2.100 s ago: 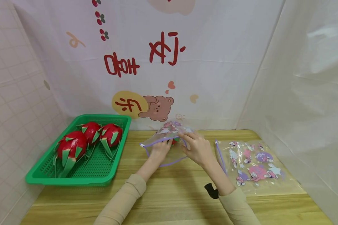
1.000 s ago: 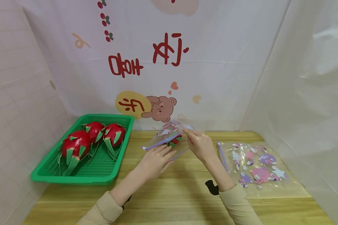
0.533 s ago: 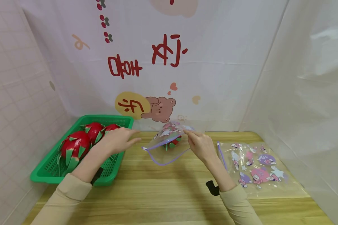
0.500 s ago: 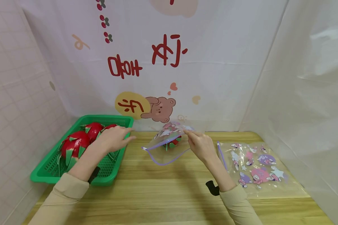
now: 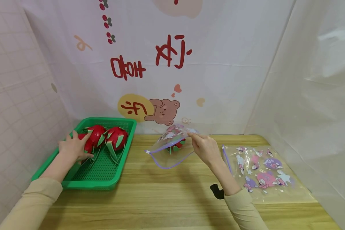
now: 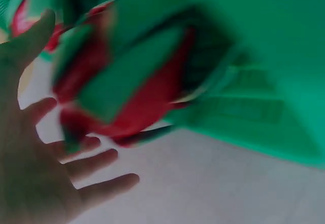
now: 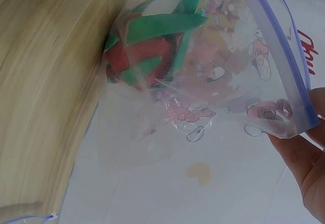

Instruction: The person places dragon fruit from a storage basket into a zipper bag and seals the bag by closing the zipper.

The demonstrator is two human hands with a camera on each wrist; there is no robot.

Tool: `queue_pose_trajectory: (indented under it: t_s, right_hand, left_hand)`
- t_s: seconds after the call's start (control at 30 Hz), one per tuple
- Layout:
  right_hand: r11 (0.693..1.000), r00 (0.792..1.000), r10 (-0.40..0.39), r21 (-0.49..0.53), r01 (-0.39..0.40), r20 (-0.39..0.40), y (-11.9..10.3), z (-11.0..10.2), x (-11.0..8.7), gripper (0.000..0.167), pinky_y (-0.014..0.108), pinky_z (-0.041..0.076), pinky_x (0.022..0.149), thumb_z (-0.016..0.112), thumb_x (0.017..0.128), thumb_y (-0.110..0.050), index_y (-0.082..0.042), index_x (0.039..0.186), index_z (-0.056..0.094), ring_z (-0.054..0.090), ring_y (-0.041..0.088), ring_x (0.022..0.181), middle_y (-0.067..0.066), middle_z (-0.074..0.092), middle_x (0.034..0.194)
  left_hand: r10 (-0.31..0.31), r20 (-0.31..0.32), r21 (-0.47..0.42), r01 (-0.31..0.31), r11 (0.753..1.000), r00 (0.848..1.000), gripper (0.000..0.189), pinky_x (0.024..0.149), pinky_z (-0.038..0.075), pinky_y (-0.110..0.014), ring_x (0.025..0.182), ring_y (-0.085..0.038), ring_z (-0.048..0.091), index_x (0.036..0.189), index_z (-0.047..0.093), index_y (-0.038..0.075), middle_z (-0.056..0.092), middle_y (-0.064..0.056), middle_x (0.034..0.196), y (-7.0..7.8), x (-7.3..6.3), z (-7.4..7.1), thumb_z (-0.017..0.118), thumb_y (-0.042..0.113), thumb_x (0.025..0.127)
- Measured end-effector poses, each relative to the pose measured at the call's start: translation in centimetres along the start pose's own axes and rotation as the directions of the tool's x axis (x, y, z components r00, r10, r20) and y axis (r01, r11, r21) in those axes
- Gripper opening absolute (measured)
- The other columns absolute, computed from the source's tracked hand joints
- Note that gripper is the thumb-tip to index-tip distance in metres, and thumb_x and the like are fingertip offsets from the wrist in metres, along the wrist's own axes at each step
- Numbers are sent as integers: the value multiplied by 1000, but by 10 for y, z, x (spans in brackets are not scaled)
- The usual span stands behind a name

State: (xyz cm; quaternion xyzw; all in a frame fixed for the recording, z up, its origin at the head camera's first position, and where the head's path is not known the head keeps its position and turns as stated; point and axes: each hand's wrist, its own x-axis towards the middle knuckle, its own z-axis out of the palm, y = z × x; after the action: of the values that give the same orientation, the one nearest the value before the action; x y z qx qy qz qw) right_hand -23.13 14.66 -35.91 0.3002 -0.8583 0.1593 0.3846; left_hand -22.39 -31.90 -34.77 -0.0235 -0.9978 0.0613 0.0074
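Observation:
My left hand [image 5: 73, 147] is spread over the nearest red dragon fruit [image 6: 137, 87] in the green basket [image 5: 89, 184]; in the left wrist view its fingers are straight and not curled round the fruit. Two other dragon fruits, one in the middle [image 5: 96, 134] and one at the right [image 5: 117, 139], lie in the basket. My right hand [image 5: 206, 148] pinches the upper edge of a clear zip bag [image 5: 169, 159] with a purple seal, holding its mouth apart. Inside that bag sits a dragon fruit [image 7: 147, 56] with green leaves.
A second printed zip bag [image 5: 264, 172] lies flat on the wooden table [image 5: 161, 204] at the right. A white printed curtain [image 5: 218, 95] stands behind, with a tiled wall [image 5: 14, 95] on the left close to the basket.
My left hand has come out of the bag and moved left, over to the nearest dragon fruit in the basket. My right hand has kept hold of the bag's edge.

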Motion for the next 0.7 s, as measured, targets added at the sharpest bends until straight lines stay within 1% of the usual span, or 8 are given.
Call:
queue_pose_trajectory:
  t_s: [0.1,0.2,0.3,0.4,0.5,0.6,0.7]
  right_hand:
    - [1000,1000,7,0,-7,4,1,0,0,28,12,23,41,65,79,6,-5,104,72,20,0,44,10,75,83]
    - [1000,1000,9,-1,-9,4,1,0,0,28,13,22,40,65,78,6,-5,103,72,19,0,44,10,75,85]
    - [1000,1000,10,-5,-10,6,2,0,1,28,13,22,40,66,79,6,-5,103,72,19,0,44,9,74,79]
    - [1000,1000,9,-4,-9,5,2,0,1,27,12,23,41,66,79,6,-5,103,72,21,0,44,9,73,77]
    - [1000,1000,10,-2,-10,2,2,0,0,27,12,24,41,66,79,6,-5,103,72,23,0,43,9,73,77]
    - [1000,1000,10,1,-10,3,1,0,0,27,12,25,41,67,79,5,-5,104,72,26,0,43,9,74,79]
    - [1000,1000,12,1,-12,9,1,1,0,27,11,25,41,66,80,5,-5,104,72,27,1,43,9,74,80]
  left_hand:
    - [39,-32,31,-38,999,999,98,69,47,-67,106,-62,41,143,33,6,31,-45,125,-6,0,11,77,53,69]
    - [65,-70,48,-62,997,995,95,62,50,-62,95,-58,47,140,37,4,35,-45,120,-8,1,19,80,49,68]
    - [69,-99,21,-67,998,993,91,53,50,-53,86,-55,49,139,39,2,37,-45,114,-8,1,22,81,42,69]
    - [65,-110,-13,-67,998,992,87,46,48,-47,80,-52,49,138,39,0,37,-44,108,-8,2,24,81,35,71]
    - [65,-120,-11,-67,998,991,86,46,47,-50,78,-51,47,138,39,0,38,-43,104,-7,3,24,81,33,70]
    - [72,-134,0,-72,997,988,86,47,47,-52,79,-51,47,138,39,1,37,-43,107,-7,2,23,81,33,70]
    - [86,-171,2,-87,996,981,88,48,48,-53,83,-54,48,138,38,2,36,-43,112,-6,1,20,81,35,69]
